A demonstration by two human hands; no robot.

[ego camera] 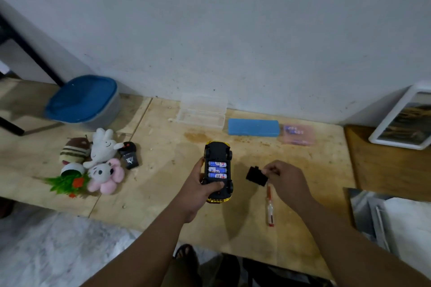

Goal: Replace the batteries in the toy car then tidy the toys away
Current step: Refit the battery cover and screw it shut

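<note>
We hold the toy car [218,171] upside down in our left hand [200,190], fingers wrapped round its sides and thumb pressed across its belly. It sits just above the wooden table [163,170]. The little box in the car's belly is open, and three blue and white batteries [217,170] lie in it side by side.

Right of the car, our right hand [283,178] pinches the black cover [256,176] by one edge with its fingertips. Just below that hand, and right of the car, a screwdriver [270,206] lies flat on the table.

Behind the car, by the wall, are a clear box [201,110] (its lid is open), a blue box [253,127] and a small pink box [298,134].

Far left of the car lies a heap of soft toys [98,161], with a black remote [129,155] touching it. Behind the heap stands a tub [85,100] with a blue lid.
</note>
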